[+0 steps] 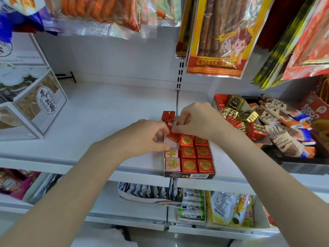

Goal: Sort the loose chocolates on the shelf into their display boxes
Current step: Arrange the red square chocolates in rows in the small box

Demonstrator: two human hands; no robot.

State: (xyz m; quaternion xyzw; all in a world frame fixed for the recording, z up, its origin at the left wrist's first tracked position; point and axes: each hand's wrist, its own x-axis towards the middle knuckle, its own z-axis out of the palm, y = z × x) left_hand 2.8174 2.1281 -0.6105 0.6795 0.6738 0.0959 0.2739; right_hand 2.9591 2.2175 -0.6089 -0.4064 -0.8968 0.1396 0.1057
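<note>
Reaching in from below, both hands meet over the far-left corner of a small display box (189,175) that sits at the front edge of a white shelf (106,107). The left hand (144,138) has its fingers curled, its grip closed on the box's white back-left edge. The right hand (194,120) pinches a small wrapped chocolate (170,126) between thumb and fingertips, just above that same corner — red wrapper, partly hidden by the fingers.

Inside the box, red squares with gold seals (188,152) fill the middle and right columns; two pink ones (172,158) lie at the front of the left column, and one red piece (173,136) sits tilted farther back. A loose red chocolate (168,116) stands on the shelf just behind the box.

To the right, a tray (218,102) holds mixed gold, red and bar-shaped sweets. A printed carton (35,104) stands well apart on the left — hanging snack packets (217,38) above.
</note>
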